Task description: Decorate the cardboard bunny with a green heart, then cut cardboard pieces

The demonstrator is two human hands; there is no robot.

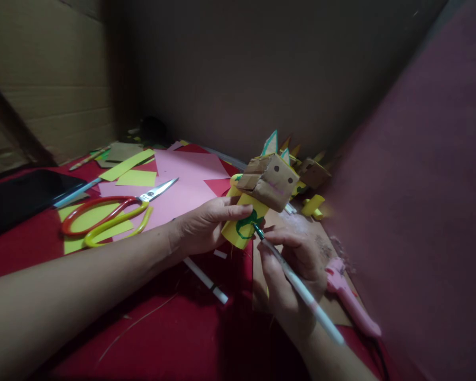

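From where I stand, the cardboard-headed figure (257, 190) is held up over the red worktop (162, 328). The left hand (208, 222) is curled around its yellow body, thumb across the front. The right hand (305, 259) pinches a slim pale brush (297, 283) near its green tip, which meets the green marking (244, 225) on the body; in this dim light it could be a pen.

To do this neatly, I'd brace the right fingertips against the figure, use light strokes and turn the body rather than the wrist. The left thumb sits close to the green, so smearing looks like the main risk.

The figure leans: its long axis climbs from the base at lower left to the ears at upper right, dotted face to the viewer's right. The brush slants from its tip down-right over the right forearm.
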